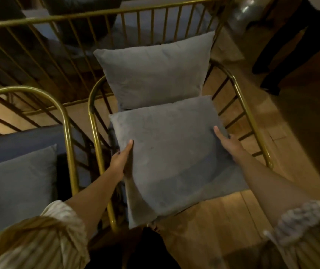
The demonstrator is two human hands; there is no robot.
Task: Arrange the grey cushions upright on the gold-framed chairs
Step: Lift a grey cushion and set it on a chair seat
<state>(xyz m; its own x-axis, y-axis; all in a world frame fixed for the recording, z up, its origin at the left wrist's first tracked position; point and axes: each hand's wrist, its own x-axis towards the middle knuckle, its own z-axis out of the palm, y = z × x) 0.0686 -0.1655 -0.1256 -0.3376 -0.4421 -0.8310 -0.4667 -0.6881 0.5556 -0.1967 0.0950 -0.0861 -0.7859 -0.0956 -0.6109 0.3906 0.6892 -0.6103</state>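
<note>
Both hands hold the near grey cushion [166, 158] by its side edges above the seat of the gold-framed chair [95, 133]: the left hand [121, 162] clamps the left edge, thumb on top, and the right hand [228, 143] lies flat along the right edge, fingers seemingly wrapped beneath. Beyond the hands, a second grey cushion [153, 72] already leans upright on the backrest. Best tip the held cushion's far edge up evenly, then seat it against that one. Forearms reach forward, roughly parallel.
</note>
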